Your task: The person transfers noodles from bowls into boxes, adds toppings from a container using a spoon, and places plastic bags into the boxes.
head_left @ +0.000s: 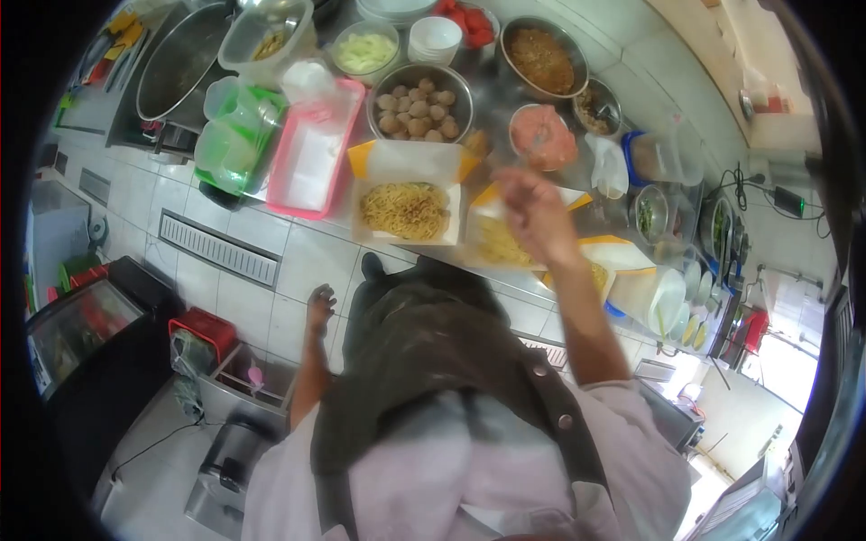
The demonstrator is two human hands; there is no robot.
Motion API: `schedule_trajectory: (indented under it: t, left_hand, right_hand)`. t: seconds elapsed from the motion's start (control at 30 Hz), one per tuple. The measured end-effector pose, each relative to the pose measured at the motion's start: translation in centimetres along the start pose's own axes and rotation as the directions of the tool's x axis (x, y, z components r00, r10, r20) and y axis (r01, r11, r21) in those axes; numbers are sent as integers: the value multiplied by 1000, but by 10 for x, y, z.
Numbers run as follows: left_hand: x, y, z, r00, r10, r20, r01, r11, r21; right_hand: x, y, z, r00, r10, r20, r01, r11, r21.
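Note:
My right hand [534, 216] is over the middle open box of noodles [501, 243], slightly blurred, its fingers bunched together. What they hold, if anything, I cannot make out. To its left stands another open yellow-and-white box [368, 225] with noodles and brown bits [406, 212] inside. A third open box [622, 257] with noodles sits to the right, partly behind my forearm. Down beside my body hangs my left hand [321, 307], away from the counter, with loosely curled fingers apart and nothing in them.
Behind the boxes are a steel bowl of meatballs [419, 108], a bowl of brown crumbly topping [541, 59] and a pink mass [544, 135] in a bowl. A pink tray [316, 149] and green-lidded containers [230, 140] lie left. Plastic tubs [658, 158] stand right.

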State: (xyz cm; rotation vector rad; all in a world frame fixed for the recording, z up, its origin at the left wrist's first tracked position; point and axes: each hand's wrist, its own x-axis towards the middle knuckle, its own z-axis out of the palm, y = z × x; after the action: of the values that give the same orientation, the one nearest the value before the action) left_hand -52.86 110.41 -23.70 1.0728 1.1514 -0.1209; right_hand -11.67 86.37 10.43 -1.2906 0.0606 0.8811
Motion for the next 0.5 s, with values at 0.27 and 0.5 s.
schedule_trajectory:
  t: [0.27,0.5]
  left_hand:
    - [-10,-7,-39,984,-175,-41,178,980,87]
    - [-10,-45,-85,978,-186,-91,192,979,66]
  right_hand:
    - [13,153,15,814,-518,261,288,-31,-957]
    - [-19,43,16,784,-620,-40,445,605,-661]
